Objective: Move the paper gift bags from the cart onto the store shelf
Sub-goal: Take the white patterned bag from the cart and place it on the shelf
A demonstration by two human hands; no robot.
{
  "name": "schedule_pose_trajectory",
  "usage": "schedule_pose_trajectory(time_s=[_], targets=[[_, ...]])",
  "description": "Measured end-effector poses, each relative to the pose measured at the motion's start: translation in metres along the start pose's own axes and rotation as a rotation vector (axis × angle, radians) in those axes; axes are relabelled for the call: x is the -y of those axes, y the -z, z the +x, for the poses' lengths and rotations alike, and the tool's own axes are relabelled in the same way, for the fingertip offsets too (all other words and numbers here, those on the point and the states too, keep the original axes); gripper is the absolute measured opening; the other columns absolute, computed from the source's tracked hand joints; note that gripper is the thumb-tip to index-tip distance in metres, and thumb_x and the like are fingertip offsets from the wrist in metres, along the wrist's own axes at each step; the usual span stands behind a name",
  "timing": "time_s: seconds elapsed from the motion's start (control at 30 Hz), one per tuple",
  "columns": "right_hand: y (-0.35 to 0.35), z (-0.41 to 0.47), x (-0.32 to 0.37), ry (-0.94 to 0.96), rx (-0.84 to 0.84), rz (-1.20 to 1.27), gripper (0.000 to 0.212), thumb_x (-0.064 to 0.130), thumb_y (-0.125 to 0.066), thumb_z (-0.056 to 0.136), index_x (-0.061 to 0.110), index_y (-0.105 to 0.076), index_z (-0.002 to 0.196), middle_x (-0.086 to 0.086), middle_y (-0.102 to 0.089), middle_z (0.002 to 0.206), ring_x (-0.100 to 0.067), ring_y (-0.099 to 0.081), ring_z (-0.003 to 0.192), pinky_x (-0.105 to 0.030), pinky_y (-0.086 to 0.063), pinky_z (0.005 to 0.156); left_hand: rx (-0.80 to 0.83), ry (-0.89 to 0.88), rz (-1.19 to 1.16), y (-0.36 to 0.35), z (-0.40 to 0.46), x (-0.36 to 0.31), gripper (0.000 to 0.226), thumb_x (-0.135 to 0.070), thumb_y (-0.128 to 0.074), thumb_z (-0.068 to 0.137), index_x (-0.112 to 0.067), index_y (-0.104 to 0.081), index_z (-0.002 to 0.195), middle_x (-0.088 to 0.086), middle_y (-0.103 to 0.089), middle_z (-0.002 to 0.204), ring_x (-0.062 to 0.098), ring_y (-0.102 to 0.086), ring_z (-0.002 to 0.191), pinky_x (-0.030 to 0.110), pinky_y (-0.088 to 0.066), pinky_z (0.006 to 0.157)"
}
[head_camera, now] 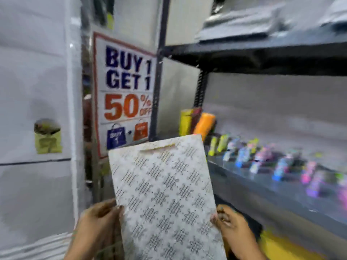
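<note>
A flat white paper gift bag (165, 194) with a dark repeating pattern is held upright in front of me, its handle slot at the top. My left hand (99, 222) grips its lower left edge and my right hand (231, 222) grips its lower right edge. The bag sits just left of the grey store shelf (262, 188), level with its front corner. The cart is not clearly in view.
Small colourful items (262, 156) line the shelf; yellow and orange packs (197, 122) stand at its back left. A black upper shelf (262, 57) carries grey packages. A "Buy 1 Get 1" poster (125, 91) hangs on the left, beside a white wall. Something yellow (281, 246) lies below.
</note>
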State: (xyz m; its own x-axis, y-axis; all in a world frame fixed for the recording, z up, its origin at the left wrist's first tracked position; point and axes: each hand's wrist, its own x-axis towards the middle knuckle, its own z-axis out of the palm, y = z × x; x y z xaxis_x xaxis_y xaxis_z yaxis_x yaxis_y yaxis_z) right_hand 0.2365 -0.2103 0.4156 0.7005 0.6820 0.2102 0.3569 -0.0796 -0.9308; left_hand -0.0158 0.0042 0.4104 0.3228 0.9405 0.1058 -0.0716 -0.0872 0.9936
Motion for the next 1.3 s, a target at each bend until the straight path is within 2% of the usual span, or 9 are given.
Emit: schedule_pose_trajectory(time_s=[0.17, 0.27, 0.4, 0.47, 0.6, 0.93, 1.1, 1.23, 1.3], targets=[[0.109, -0.084, 0.067, 0.069, -0.254, 0.113, 0.019, -0.01, -0.061, 0.08, 0.008, -0.061, 0.081, 0.002, -0.067, 0.05, -0.001, -0.058, 0.045, -0.016, -0.042, 0.038, 0.304, -0.283, -0.051, -0.085, -0.027, -0.115, 0.01, -0.015, -0.074, 0.078, -0.021, -0.079, 0.084, -0.002, -0.079, 0.078, 0.015, -0.072, 0.077, 0.035, -0.058, 0.082], [0.16, -0.127, 0.101, 0.138, -0.376, 0.071, 0.017, -0.004, -0.063, 0.081, 0.012, -0.062, 0.083, 0.003, -0.07, 0.056, -0.002, -0.063, 0.054, -0.017, -0.047, 0.044, 0.415, -0.381, -0.105, -0.131, -0.05, -0.166, 0.012, -0.008, -0.072, 0.08, -0.018, -0.077, 0.085, -0.013, -0.075, 0.065, 0.001, -0.068, 0.065, 0.021, -0.059, 0.071], [0.218, -0.182, 0.146, 0.183, -0.549, 0.086, 0.016, 0.022, -0.073, 0.072, 0.016, -0.065, 0.084, -0.005, -0.073, 0.07, -0.012, -0.07, 0.066, -0.024, -0.056, 0.051, 0.609, -0.416, -0.206, -0.185, -0.091, -0.223, 0.012, -0.006, -0.07, 0.081, -0.015, -0.078, 0.083, -0.002, -0.077, 0.068, 0.017, -0.071, 0.066, 0.032, -0.062, 0.06], [0.236, -0.202, 0.163, 0.179, -0.58, 0.065, 0.021, 0.027, -0.073, 0.072, 0.016, -0.065, 0.089, -0.009, -0.074, 0.075, -0.018, -0.071, 0.073, -0.034, -0.059, 0.058, 0.684, -0.428, -0.273, -0.202, -0.108, -0.246, 0.013, -0.005, -0.068, 0.082, -0.016, -0.076, 0.081, -0.005, -0.076, 0.065, 0.01, -0.071, 0.06, 0.016, -0.054, 0.047], [0.265, -0.239, 0.188, 0.181, -0.665, -0.002, 0.018, 0.009, -0.065, 0.081, 0.012, -0.061, 0.098, -0.021, -0.072, 0.093, -0.025, -0.07, 0.078, -0.046, -0.056, 0.066, 0.812, -0.41, -0.351, -0.23, -0.135, -0.282, 0.015, -0.008, -0.075, 0.075, -0.011, -0.077, 0.09, 0.009, -0.078, 0.087, 0.024, -0.075, 0.081, 0.036, -0.06, 0.074], [0.288, -0.277, 0.199, 0.17, -0.772, -0.074, 0.026, 0.017, -0.067, 0.08, 0.015, -0.06, 0.105, -0.026, -0.068, 0.099, -0.036, -0.068, 0.096, -0.058, -0.053, 0.079, 0.907, -0.348, -0.411, -0.265, -0.168, -0.301, 0.015, -0.007, -0.077, 0.073, -0.009, -0.076, 0.088, 0.011, -0.078, 0.087, 0.03, -0.074, 0.086, 0.046, -0.058, 0.086], [0.286, -0.284, 0.191, 0.166, -0.767, -0.021, 0.031, 0.022, -0.07, 0.074, 0.016, -0.062, 0.102, -0.044, -0.051, 0.098, -0.034, -0.068, 0.092, -0.045, -0.058, 0.071, 0.939, -0.321, -0.411, -0.271, -0.172, -0.286, 0.015, -0.006, -0.075, 0.075, -0.009, -0.075, 0.089, 0.011, -0.078, 0.089, 0.028, -0.074, 0.088, 0.044, -0.058, 0.085], [0.277, -0.293, 0.161, 0.117, -0.764, 0.002, 0.058, 0.052, -0.085, 0.046, 0.023, -0.067, 0.093, -0.035, -0.061, 0.099, -0.024, -0.07, 0.079, -0.042, -0.06, 0.064, 0.962, -0.25, -0.381, -0.272, -0.173, -0.249, 0.011, -0.006, -0.075, 0.076, -0.012, -0.075, 0.086, 0.011, -0.078, 0.087, 0.029, -0.074, 0.083, 0.044, -0.058, 0.083], [0.268, -0.3, 0.139, 0.075, -0.754, 0.055, 0.047, 0.037, -0.082, 0.058, 0.015, -0.065, 0.096, -0.037, -0.062, 0.099, -0.022, -0.071, 0.075, -0.035, -0.06, 0.057, 0.982, -0.216, -0.345, -0.272, -0.174, -0.222, 0.016, -0.005, -0.073, 0.077, -0.006, -0.074, 0.093, 0.012, -0.078, 0.09, 0.025, -0.073, 0.078, 0.038, -0.061, 0.077]])
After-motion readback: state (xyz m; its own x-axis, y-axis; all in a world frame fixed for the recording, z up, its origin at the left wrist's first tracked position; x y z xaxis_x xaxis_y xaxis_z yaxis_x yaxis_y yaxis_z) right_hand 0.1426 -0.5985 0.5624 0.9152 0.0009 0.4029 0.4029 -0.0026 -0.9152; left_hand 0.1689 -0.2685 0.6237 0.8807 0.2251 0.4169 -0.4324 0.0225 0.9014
